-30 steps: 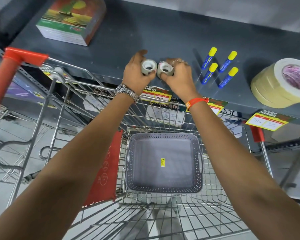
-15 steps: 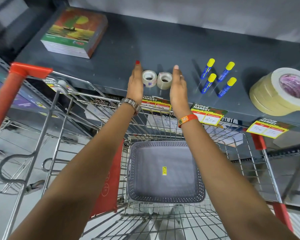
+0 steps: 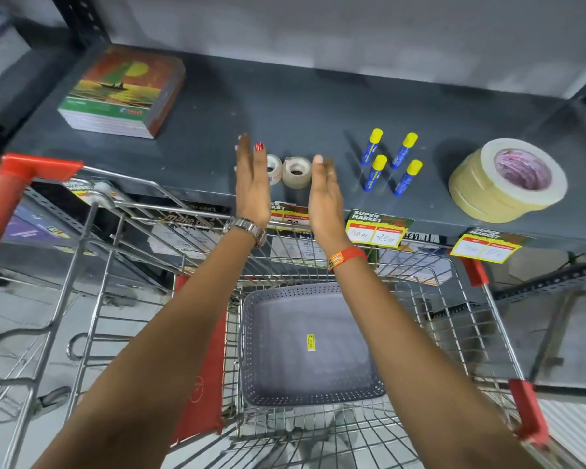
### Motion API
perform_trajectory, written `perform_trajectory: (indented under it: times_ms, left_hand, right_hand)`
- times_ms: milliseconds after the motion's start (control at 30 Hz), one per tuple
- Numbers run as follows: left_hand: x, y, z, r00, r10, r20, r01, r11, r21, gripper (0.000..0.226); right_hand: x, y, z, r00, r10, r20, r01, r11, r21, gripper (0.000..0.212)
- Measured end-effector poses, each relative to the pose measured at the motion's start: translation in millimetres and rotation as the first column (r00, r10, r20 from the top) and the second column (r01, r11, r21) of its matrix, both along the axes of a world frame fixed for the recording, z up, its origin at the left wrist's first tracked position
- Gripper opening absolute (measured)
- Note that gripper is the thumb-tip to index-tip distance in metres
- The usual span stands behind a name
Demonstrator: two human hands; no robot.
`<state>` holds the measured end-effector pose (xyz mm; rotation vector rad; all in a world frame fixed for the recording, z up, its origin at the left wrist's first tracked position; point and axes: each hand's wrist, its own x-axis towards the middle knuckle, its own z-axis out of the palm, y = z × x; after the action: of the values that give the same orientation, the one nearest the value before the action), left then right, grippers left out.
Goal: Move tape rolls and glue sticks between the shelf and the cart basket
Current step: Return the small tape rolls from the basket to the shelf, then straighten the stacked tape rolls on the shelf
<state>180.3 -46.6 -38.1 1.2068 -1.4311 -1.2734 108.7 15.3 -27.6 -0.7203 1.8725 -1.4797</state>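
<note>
**Two small tape rolls stand on the shelf between open hands**

Two small clear tape rolls [image 3: 291,171] stand side by side, touching, near the front edge of the dark grey shelf [image 3: 285,106]. The left one is partly hidden behind the left hand [image 3: 252,191]. The writing on their wrapping is too small to read.

The left hand is flat and open, fingers straight and together, just to the left of the rolls. The right hand [image 3: 323,198] is open too, its palm facing the left hand, just to the right of the rolls. Neither grip holds anything, and the rolls lie in the gap between the two palms. Whether a palm touches a roll I cannot tell. The left wrist has a metal watch [image 3: 247,228], the right wrist an orange band [image 3: 347,257].

To the right of the rolls four blue glue sticks [image 3: 391,160] with yellow caps stand in two pairs. Further right lies a stack of wide masking tape rolls [image 3: 508,181]. At the back left is a stack of notebooks [image 3: 122,93] with a boat and sunset on the cover.

On the shelf's front edge are price tags [image 3: 378,226] printed "SUPER MARKET"; the handwritten prices are not clear.

Below, the wire cart [image 3: 420,299] with red corners holds a grey perforated plastic basket [image 3: 251,333] with a small yellow sticker [image 3: 310,342] on its floor.
</note>
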Motion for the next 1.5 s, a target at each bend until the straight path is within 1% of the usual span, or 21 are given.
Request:
perform_trajectory:
  times_ms: [67,167,267,367,500,567,667,733,833,900,933,1000,1033,1067,1100,1167,1233,1333,1400,1467,1500]
  left_hand:
    - [-4.2,15.9,2.2,1.000,0.003,-0.004,-0.003,0.995,-0.097,0.060]
    - [-17.5,52.8,4.8,0.997,0.013,-0.078,-0.025,0.989,-0.147,0.057]
    - [-36.5,89.5,-1.9,0.991,-0.074,-0.108,0.054,0.982,-0.180,0.054]
    - [-60.8,118.9,-6.7,0.985,-0.143,-0.094,0.124,0.976,-0.180,0.053]
    - [-102.5,155.5,-0.3,0.970,-0.215,-0.112,0.189,0.961,-0.203,0.052]
    - [-128.2,168.5,4.1,0.956,-0.266,-0.125,0.242,0.954,-0.176,0.051]
    - [-173.5,177.7,11.9,0.932,-0.327,-0.156,0.319,0.945,-0.074,0.041]
    - [-198.3,175.8,13.0,0.926,-0.334,-0.178,0.343,0.939,0.024,0.042]
    - [-228.3,165.6,18.2,0.929,-0.289,-0.233,0.323,0.938,0.123,0.044]
    - [-244.8,157.1,22.9,0.937,-0.264,-0.226,0.296,0.948,0.119,0.043]
    - [-250.5,152.0,25.1,0.947,-0.232,-0.221,0.262,0.959,0.113,0.043]
    - [-261.4,139.7,24.1,0.953,-0.142,-0.269,0.192,0.967,0.170,0.044]
    - [-265.6,134.1,20.7,0.957,-0.142,-0.253,0.194,0.961,0.196,0.046]
    - [-268.2,130.7,17.9,0.965,-0.173,-0.196,0.214,0.954,0.208,0.051]
    - [-271.3,128.3,14.5,0.967,-0.196,-0.163,0.229,0.947,0.223,0.055]
    - [-275.8,129.3,12.1,0.958,-0.206,-0.201,0.257,0.926,0.276,0.056]
    - [-278.7,134.4,14.6,0.952,-0.206,-0.225,0.268,0.917,0.294,0.053]
    - [-279.9,137.0,16.8,0.958,-0.205,-0.200,0.257,0.925,0.281,0.053]
    - [-277.3,136.4,14.2,0.971,-0.172,-0.164,0.214,0.933,0.289,0.052]
    - [-278.7,135.8,13.6,0.975,-0.154,-0.158,0.201,0.916,0.347,0.052]
    - [-280.3,134.6,13.6,0.971,-0.152,-0.183,0.211,0.905,0.369,0.053]
  right_hand:
    - [2.2,13.6,-1.7,1.000,-0.004,0.000,0.004,1.000,-0.022,0.054]
    - [0.7,40.7,-4.5,1.000,-0.030,0.004,0.030,0.996,-0.080,0.050]
    - [-8.8,72.3,-8.0,0.996,-0.090,-0.011,0.087,0.987,-0.137,0.045]
    - [-29.0,102.0,-12.0,0.979,-0.205,0.003,0.203,0.964,-0.169,0.038]
    - [-73.1,140.4,-10.7,0.913,-0.406,0.042,0.406,0.892,-0.197,0.026]
    - [-99.9,156.0,-8.0,0.866,-0.492,0.086,0.499,0.842,-0.204,0.021]
    - [-143.8,168.2,-5.4,0.809,-0.574,0.123,0.587,0.790,-0.177,0.019]
    - [-166.4,173.2,-8.1,0.787,-0.606,0.117,0.617,0.772,-0.151,0.018]
    - [-200.5,177.6,-6.7,0.756,-0.642,0.132,0.655,0.735,-0.177,0.015]
    - [-225.2,176.6,-1.7,0.772,-0.622,0.134,0.636,0.745,-0.202,0.013]
    - [-236.6,175.4,0.6,0.791,-0.598,0.131,0.612,0.766,-0.198,0.017]
    - [-258.1,171.6,5.4,0.837,-0.527,0.148,0.547,0.817,-0.181,0.034]
    - [-267.0,168.7,7.5,0.861,-0.481,0.165,0.506,0.842,-0.187,0.040]
    - [-273.5,166.3,8.8,0.881,-0.438,0.178,0.468,0.863,-0.192,0.042]
    - [-279.3,162.6,8.7,0.896,-0.402,0.187,0.435,0.878,-0.201,0.043]
    - [-288.2,155.6,5.8,0.908,-0.340,0.245,0.395,0.890,-0.229,0.044]
    - [-291.8,151.4,1.2,0.916,-0.263,0.302,0.344,0.904,-0.256,0.044]
    - [-290.8,147.9,-5.7,0.945,-0.196,0.262,0.268,0.923,-0.276,0.041]
    - [-290.7,147.3,-9.7,0.952,-0.169,0.255,0.241,0.927,-0.288,0.041]
    - [-292.8,146.6,-11.9,0.959,-0.161,0.232,0.227,0.929,-0.292,0.040]
    - [-293.6,146.1,-12.1,0.962,-0.159,0.222,0.221,0.931,-0.291,0.039]
